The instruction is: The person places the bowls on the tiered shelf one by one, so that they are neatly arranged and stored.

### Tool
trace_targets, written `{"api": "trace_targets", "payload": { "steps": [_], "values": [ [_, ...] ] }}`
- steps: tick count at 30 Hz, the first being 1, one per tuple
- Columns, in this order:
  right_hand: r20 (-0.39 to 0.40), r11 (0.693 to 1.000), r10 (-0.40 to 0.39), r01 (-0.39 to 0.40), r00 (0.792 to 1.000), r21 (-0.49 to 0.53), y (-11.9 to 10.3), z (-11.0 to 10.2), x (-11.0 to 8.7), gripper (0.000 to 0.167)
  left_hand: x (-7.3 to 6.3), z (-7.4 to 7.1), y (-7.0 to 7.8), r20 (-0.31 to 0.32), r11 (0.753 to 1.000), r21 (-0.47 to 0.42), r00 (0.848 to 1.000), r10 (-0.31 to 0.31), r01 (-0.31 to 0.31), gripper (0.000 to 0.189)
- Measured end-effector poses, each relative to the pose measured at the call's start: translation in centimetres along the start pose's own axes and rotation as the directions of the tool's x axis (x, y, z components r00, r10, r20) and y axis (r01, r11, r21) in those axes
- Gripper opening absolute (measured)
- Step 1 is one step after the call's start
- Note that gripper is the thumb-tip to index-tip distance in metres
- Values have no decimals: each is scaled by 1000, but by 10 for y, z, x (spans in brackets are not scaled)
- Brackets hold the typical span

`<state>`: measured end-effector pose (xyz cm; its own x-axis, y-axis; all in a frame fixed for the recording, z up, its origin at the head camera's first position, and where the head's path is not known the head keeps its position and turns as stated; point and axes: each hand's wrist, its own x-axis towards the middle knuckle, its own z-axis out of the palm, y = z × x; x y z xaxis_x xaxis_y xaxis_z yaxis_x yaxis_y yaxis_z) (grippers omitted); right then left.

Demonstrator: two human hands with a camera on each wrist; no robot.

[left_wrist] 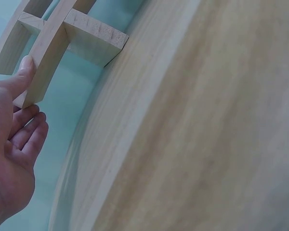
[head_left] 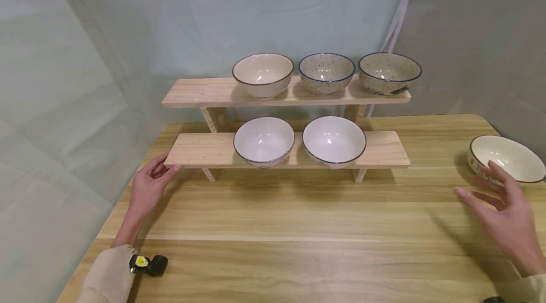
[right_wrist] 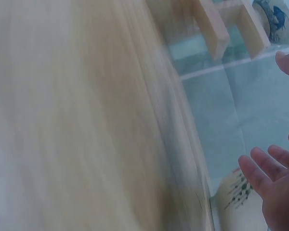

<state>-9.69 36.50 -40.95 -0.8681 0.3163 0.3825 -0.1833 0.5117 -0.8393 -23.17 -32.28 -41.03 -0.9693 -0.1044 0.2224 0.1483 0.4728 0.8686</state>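
Note:
My left hand (head_left: 147,187) holds the left end of the lower board of a two-tier wooden shelf (head_left: 202,149). In the left wrist view its thumb lies on one face of the board (left_wrist: 50,62) and the fingers are at the other. Over the table's right side, my right hand (head_left: 507,217) has its fingers spread and holds nothing. Just beyond it stands a cream bowl (head_left: 512,153) with a dark rim, partly covered by the fingers. The right wrist view shows painted green and red marks on that bowl (right_wrist: 236,192).
On the lower board sit two white bowls, left (head_left: 264,139) and right (head_left: 334,139). The upper board (head_left: 198,92) carries a cream bowl (head_left: 262,73) and two speckled blue-rimmed bowls (head_left: 326,73). The shelf stands on a wooden table (head_left: 298,232), with pale sheeting (head_left: 273,13) behind.

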Motion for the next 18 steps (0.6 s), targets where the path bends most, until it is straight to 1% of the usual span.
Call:
{"api": "trace_targets", "payload": {
  "steps": [1, 3, 6, 10, 14, 18],
  "values": [
    [-10, 1000, -1, 1, 1000, 26, 1, -1, 0, 83, 0, 0, 0, 1, 1000, 1, 1000, 1, -1, 64],
    [-29, 999, -2, 3, 1000, 43, 2, -4, -1, 83, 0, 0, 0, 4, 1000, 1, 1000, 1, -1, 64],
    [-59, 999, -10, 12, 998, 43, 4, -6, -1, 83, 1, 0, 0, 5, 1000, 1, 1000, 1, -1, 64],
    [-78, 1000, -4, 2, 997, -24, 6, -11, -2, 82, 1, 0, 0, 6, 1000, 3, 1000, 5, -5, 64],
    [-107, 999, 12, -17, 994, -43, 10, -15, -3, 81, 1, 0, -1, 7, 1000, 1, 1000, 8, -8, 64],
    [-166, 997, 47, -57, 985, -55, 13, -16, -2, 81, 1, 0, -1, 8, 1000, -1, 1000, 12, -12, 64]
  ]
}}
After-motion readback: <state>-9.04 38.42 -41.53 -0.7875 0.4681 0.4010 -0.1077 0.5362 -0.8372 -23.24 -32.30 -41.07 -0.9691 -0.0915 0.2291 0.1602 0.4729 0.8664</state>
